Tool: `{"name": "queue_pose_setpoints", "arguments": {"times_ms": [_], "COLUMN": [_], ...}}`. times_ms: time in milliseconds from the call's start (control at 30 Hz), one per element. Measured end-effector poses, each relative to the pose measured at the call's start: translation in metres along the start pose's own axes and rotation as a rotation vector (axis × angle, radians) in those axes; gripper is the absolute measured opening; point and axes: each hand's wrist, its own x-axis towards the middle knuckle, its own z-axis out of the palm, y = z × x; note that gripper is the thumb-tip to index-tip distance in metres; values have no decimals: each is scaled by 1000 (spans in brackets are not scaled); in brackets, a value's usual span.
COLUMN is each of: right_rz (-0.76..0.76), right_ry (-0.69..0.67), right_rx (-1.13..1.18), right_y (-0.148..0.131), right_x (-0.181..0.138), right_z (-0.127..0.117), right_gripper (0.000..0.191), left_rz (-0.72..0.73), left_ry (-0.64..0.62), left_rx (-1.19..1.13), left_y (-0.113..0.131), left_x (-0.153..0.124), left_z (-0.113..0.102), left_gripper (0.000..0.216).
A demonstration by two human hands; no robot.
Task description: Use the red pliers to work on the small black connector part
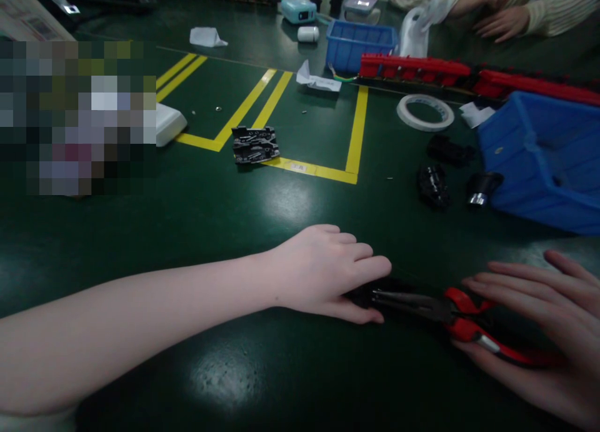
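Observation:
My left hand (328,269) is closed around a small black part (360,294), most of it hidden under the fingers. The tips of red-handled long-nose pliers (429,307) reach that part from the right. Around the red handles lies my right hand (539,319), its fingers stretched long and the thumb side beneath the lower handle. Further off, a black part with metal pins (255,145) lies on the yellow tape line. Several black pieces, one of them a glossy part (434,187), rest to the right of it.
At the right stands a large blue bin (553,163), near a tape roll (425,112). Red racks (415,68) and a smaller blue bin (359,44) are behind. Another person's hands (501,19) rest at the far right. Yellow tape (356,132) marks the green table.

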Motion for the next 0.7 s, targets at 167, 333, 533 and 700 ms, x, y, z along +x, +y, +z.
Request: {"name": "queue_pose_setpoints", "arguments": {"times_ms": [167,333,533,700], "right_rz": [14,46,24,83], "right_ry": [-14,-7,-7,-6], "right_rx": [11,18,20,32], "right_y": [-4,-7,-2,-7], "right_x": [2,2,0,2], "right_z": [0,-1,0,0], "right_gripper": [44,38,43,35], "left_rz": [8,4,8,9], "left_ry": [14,6,11,17], "left_rx": [12,0,-10,0], "left_y": [0,0,-1,-1], "left_x": [0,1,1,0], "left_z": [0,0,0,1], "left_gripper": [36,36,37,37]}}
